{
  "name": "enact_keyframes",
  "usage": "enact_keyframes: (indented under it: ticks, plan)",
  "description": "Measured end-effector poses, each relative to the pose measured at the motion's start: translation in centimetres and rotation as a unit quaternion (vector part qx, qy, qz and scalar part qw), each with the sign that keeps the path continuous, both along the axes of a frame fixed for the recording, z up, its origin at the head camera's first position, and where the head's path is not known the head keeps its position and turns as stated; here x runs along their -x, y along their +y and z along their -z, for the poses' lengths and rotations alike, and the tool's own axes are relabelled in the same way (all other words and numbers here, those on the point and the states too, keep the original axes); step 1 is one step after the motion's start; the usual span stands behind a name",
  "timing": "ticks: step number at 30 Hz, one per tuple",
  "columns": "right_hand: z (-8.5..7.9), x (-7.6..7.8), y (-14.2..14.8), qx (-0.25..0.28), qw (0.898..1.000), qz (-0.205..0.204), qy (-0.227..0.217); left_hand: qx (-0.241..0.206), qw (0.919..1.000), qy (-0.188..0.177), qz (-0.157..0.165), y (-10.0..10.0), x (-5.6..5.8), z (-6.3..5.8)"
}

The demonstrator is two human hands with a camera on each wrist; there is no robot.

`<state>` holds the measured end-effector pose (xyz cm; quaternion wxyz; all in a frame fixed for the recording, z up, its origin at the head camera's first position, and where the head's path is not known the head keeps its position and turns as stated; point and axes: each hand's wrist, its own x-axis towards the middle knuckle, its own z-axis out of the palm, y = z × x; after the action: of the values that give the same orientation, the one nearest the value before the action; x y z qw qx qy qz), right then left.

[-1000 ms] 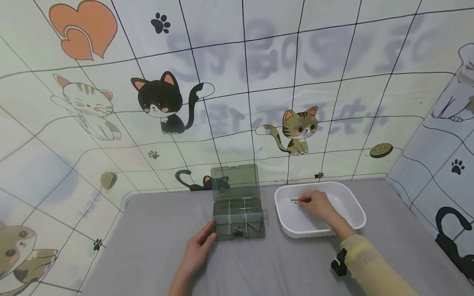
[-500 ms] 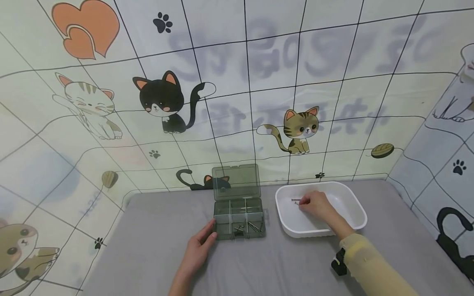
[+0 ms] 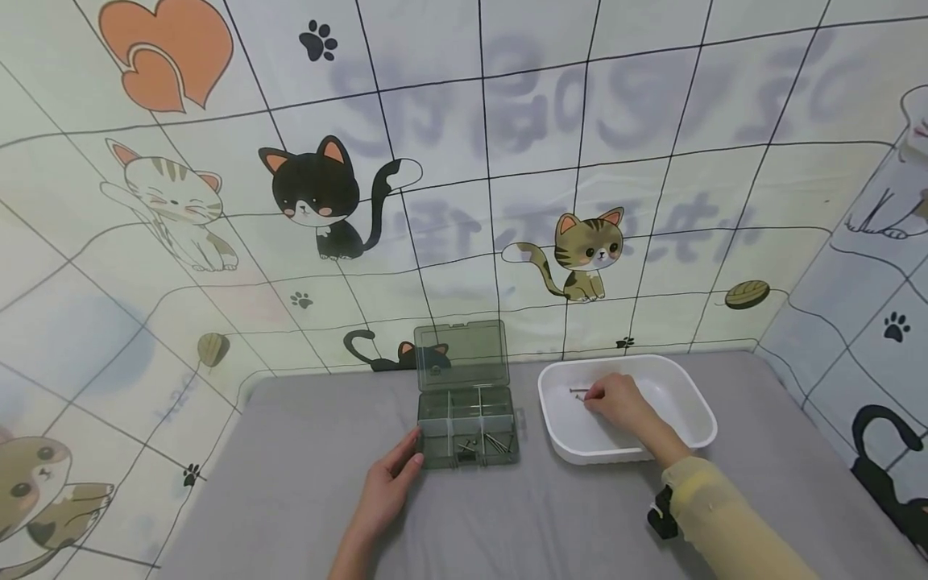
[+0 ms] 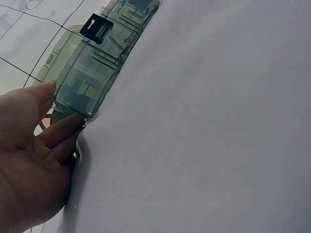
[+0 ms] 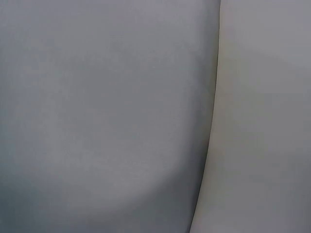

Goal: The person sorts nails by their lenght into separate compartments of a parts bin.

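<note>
A smoky green, see-through compartment box (image 3: 464, 427) stands with its lid (image 3: 462, 354) raised at the back. Several metal screws (image 3: 497, 443) lie in its front middle and front right compartments. My left hand (image 3: 384, 491) rests at the box's left side, thumb and fingertips against the wall; the left wrist view shows the fingers extended at the corner of the box (image 4: 80, 90). Inside the white tray (image 3: 652, 447), my right hand (image 3: 619, 403) pinches a small screw (image 3: 579, 398), mostly hidden by the fingertips. Another screw (image 3: 577, 391) lies just beyond them.
Grey cloth (image 3: 304, 451) covers the table. A curtain (image 3: 449, 201) printed with cats hangs directly behind the box and tray. A black wrist camera (image 3: 663, 515) sits by the right sleeve. The right wrist view holds only blurred pale surfaces.
The right fingertips have drawn in slightly around the small screw in the tray. My left hand and the box keep their places.
</note>
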<state>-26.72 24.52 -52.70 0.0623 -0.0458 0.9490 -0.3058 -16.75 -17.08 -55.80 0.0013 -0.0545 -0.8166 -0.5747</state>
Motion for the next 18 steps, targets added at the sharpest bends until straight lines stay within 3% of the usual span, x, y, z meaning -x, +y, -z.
enact_keyframes:
  ticks: [12, 18]
  plan:
    - [-0.34, 0.19, -0.23, -0.02, 1.0, -0.009, -0.001, 0.015, 0.9998, -0.012, -0.003, -0.01, 0.36, 0.0]
    - [-0.21, -0.07, -0.31, -0.034, 0.999, -0.013, 0.002, 0.022, 0.9997, 0.002, 0.001, -0.12, 0.05, 0.23]
